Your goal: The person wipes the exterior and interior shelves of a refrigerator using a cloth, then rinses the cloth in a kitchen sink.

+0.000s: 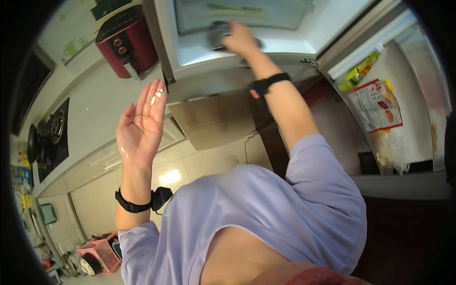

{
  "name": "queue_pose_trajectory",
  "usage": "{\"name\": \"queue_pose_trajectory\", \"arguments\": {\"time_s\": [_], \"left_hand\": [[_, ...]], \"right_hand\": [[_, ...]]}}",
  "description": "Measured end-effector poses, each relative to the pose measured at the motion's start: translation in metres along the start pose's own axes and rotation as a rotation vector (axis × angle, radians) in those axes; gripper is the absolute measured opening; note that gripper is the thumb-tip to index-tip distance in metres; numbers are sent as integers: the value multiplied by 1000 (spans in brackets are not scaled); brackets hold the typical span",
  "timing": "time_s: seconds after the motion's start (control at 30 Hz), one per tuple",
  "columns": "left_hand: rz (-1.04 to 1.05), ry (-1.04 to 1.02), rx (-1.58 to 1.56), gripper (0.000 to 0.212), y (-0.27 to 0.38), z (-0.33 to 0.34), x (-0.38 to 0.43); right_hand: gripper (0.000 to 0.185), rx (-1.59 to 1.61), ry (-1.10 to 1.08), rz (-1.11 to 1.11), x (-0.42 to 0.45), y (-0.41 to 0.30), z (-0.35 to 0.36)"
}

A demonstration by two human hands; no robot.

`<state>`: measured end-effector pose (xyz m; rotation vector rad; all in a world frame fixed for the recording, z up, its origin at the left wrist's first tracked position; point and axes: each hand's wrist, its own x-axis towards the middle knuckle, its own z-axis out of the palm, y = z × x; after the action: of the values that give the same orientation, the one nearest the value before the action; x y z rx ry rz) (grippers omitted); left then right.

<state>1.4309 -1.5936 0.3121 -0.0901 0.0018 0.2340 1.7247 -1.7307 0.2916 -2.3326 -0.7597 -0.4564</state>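
Note:
My left hand (144,121) is raised palm up beside the counter, with its fingers extended and nothing gripped. White flakes (156,97) stick to its fingertips, and a smaller white smear lies near the wrist. Inside the open refrigerator (192,57), my right hand (241,38) closes around a dark grey object (216,35), blurred, whose kind I cannot tell. It is just above the white floor of the compartment, in front of a clear drawer (235,22). Something green and pale shows through the drawer front. Black bands circle both wrists.
A dark red air fryer (128,46) stands on the pale counter (103,96) at left, with a gas stove (55,130) farther along. The open refrigerator door (415,142) at right holds a yellow-green package (359,71) and a red-white packet (379,105). A pink crate (103,251) sits lower left.

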Motion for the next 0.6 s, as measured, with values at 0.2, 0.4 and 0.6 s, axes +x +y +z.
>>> {"name": "queue_pose_trajectory", "arguments": {"time_s": [0.2,0.4,0.6], "left_hand": [[-40,-12,65,46,-19,8,26],[-9,10,30,46,-13,-4,29],[-2,14,19,46,-10,-5,40]], "right_hand": [[40,372,264,14,4,16,-12],[41,-323,261,36,-7,161,-151],[44,-412,195,302,-11,174,-101]]}}
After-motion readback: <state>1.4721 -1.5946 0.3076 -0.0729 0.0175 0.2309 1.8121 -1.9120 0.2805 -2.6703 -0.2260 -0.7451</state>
